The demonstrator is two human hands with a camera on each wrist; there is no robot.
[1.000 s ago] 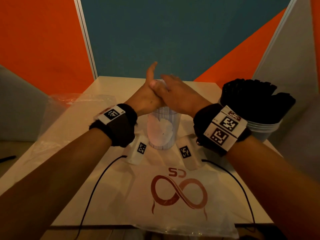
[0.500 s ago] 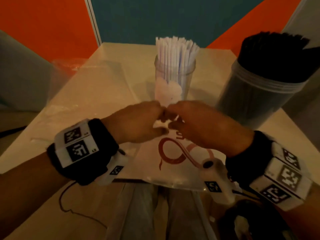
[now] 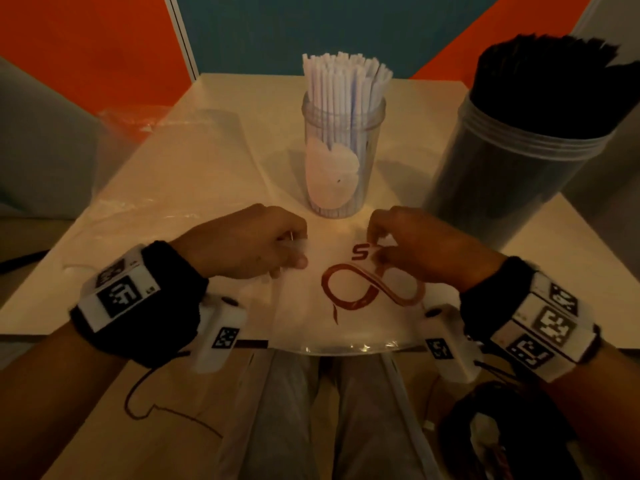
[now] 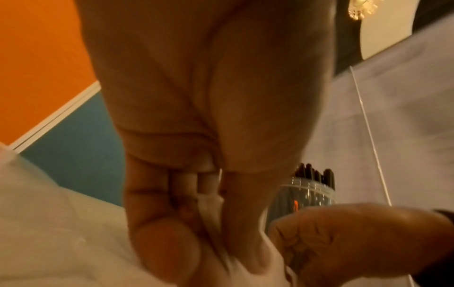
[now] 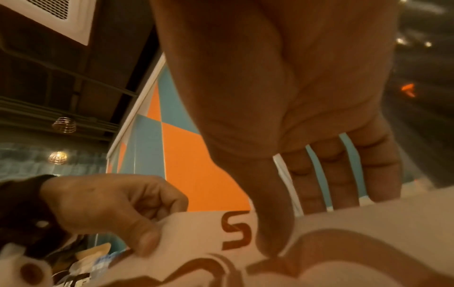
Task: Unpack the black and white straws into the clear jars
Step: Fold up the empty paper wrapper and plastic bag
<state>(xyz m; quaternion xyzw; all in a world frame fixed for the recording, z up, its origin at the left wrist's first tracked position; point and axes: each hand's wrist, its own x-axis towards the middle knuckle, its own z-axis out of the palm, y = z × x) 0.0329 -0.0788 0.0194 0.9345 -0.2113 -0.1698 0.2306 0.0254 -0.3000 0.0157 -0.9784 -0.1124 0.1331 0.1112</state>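
Observation:
A clear jar point(image 3: 343, 157) full of white straws point(image 3: 346, 81) stands upright mid-table. A bigger clear jar point(image 3: 512, 174) packed with black straws point(image 3: 554, 84) stands at the right, also seen as the black-straw jar point(image 4: 309, 196). A clear plastic bag point(image 3: 346, 306) with a red infinity logo lies flat at the near edge. My left hand point(image 3: 287, 251) pinches its far edge left of the logo, thumb over the film point(image 5: 147, 238). My right hand point(image 3: 375, 247) pinches the same edge by the red "S" point(image 5: 236, 229). The hands are apart.
A second empty clear bag point(image 3: 166, 161) lies crumpled over the table's left side. The cream table point(image 3: 415, 109) ends close to my body, my lap below it. Orange and teal wall panels stand behind. Thin cables hang from both wristbands.
My hands came down from the top of the white-straw jar to the logo bag, met at its far edge, then moved apart along it, each pinching the film.

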